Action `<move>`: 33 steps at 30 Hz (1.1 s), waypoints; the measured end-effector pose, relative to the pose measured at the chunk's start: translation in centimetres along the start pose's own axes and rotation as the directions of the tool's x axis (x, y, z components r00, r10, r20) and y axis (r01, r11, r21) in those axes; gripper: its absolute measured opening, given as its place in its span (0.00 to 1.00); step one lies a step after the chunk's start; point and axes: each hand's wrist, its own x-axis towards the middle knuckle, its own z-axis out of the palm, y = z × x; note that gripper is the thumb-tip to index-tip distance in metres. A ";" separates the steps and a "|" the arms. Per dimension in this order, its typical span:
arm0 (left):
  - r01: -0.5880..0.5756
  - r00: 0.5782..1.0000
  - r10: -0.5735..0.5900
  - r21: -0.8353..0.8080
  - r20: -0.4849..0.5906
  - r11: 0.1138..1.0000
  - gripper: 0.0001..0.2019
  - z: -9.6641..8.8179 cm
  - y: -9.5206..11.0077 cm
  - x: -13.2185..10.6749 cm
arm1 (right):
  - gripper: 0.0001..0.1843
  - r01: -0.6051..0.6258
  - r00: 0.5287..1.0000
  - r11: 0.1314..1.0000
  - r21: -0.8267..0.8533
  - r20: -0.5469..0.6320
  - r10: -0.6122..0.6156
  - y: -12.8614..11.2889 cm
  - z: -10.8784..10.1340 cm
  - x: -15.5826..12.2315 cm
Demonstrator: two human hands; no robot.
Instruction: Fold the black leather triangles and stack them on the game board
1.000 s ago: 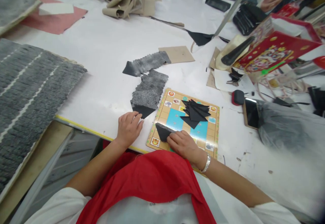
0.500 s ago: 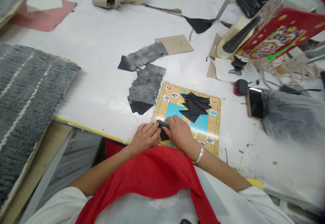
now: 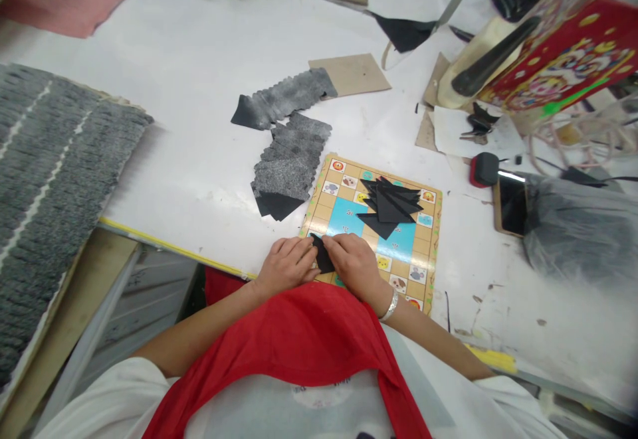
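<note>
Black flat piece of sheet material (image 3: 323,258) is sitting between my hands, over the near left part of the tan square board printed with little animals and blue patches (image 3: 425,243). My right hand (image 3: 355,263) is gripping the piece's right side, fingers bent, and I'm wearing a silver-coloured bracelet (image 3: 391,305) on that wrist. My left hand (image 3: 288,265) is curling its fingertips against the left edge; can't tell if they're really pinching, since the knuckles are hiding the undersides.

On the far right part of the board, a messy pile of matte black pointed pieces (image 3: 396,203) is lying there, overlapping every which way. Just past the board's left edge, a stack of overlapping grey wavy-edged strips with black pointed tips (image 3: 289,160) is fanning out, and a second grey wavy-edged row (image 3: 286,99) is resting beyond it, overlapping a brown rectangular card (image 3: 351,75). Right of the board, a dark-screened phone in a tan case (image 3: 511,206) is lying near a small red-and-black rounded case (image 3: 484,170). Well left of the board, a thick grey ribbed mat with white stripes (image 3: 54,160) is spreading out.
</note>
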 end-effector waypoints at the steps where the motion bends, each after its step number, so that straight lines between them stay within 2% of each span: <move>1: 0.017 1.000 -0.018 -0.033 -0.005 0.999 0.16 0.0 -0.1 0.0 | 0.16 0.021 1.000 1.000 -0.008 0.002 -0.021 0.1 0.2 -0.1; 5: 0.091 0.993 -0.100 -0.144 -0.058 0.985 0.16 0.0 -0.3 0.2 | 0.18 0.074 0.997 0.996 -0.059 0.030 -0.072 0.2 0.2 -0.2; 7: 0.084 0.994 -0.092 -0.114 -0.065 0.990 0.18 0.1 -0.3 0.3 | 0.18 0.085 0.996 0.994 -0.074 0.047 -0.082 0.0 0.1 -0.1; 10: 0.059 0.998 -0.059 -0.024 -0.004 0.998 0.24 0.2 -0.2 0.6 | 0.17 0.082 0.993 0.993 -0.081 0.094 -0.074 -0.2 -0.3 0.1; 17: 0.114 0.989 -0.120 0.074 0.084 0.991 0.29 -0.4 -0.2 0.8 | 0.18 0.091 0.985 0.986 -0.141 0.157 -0.069 -0.7 -1.0 0.4; 19: 0.161 0.983 -0.168 0.089 0.074 0.983 0.31 -0.7 -0.4 0.7 | 0.17 0.082 0.985 0.986 -0.145 0.162 -0.059 -0.8 -1.2 0.4; 21: 0.191 0.981 -0.193 0.088 0.014 0.978 0.32 -0.9 -0.6 0.6 | 0.17 0.075 0.986 0.986 -0.148 0.161 -0.051 -1.0 -1.3 0.5; 24: 0.080 0.992 -0.075 0.043 -0.102 0.996 0.28 -0.6 -0.6 0.5 | 0.16 0.069 0.987 0.986 -0.153 0.152 -0.046 -1.2 -1.3 0.7; 27: -0.058 0.992 0.059 0.013 -0.107 0.998 0.24 0.0 -0.2 0.6 | 0.14 0.070 0.990 0.985 -0.161 0.130 -0.049 -1.2 -1.1 0.7; 33: -0.056 0.997 0.058 0.054 -0.042 0.997 0.22 0.4 0.3 0.7 | 0.17 0.138 0.990 0.984 -0.116 0.014 -0.137 0.3 -0.8 -2.0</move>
